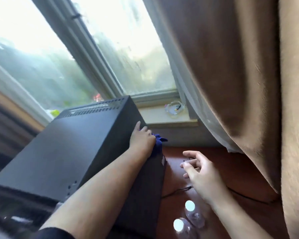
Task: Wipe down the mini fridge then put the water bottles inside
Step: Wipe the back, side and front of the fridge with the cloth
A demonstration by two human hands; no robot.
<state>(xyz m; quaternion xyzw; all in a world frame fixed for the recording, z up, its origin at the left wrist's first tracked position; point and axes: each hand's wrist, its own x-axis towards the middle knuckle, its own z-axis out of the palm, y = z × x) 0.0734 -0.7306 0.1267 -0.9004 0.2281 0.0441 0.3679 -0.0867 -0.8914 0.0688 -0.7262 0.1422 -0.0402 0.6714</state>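
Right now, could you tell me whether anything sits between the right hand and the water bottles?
Nothing visible does. The right hand hangs open above the red-brown table, and the two bottles stand just below it, with only a thin black cord lying nearby.

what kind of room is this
Probably a hotel room or bedroom: a black mini fridge on a wooden surface beneath a window, with heavy brown curtains.

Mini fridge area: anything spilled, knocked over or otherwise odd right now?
Nothing stands out. The mini fridge sits upright, the left hand presses a blue cloth against its right edge, and two capped water bottles stand on the wooden surface. No spill is visible.
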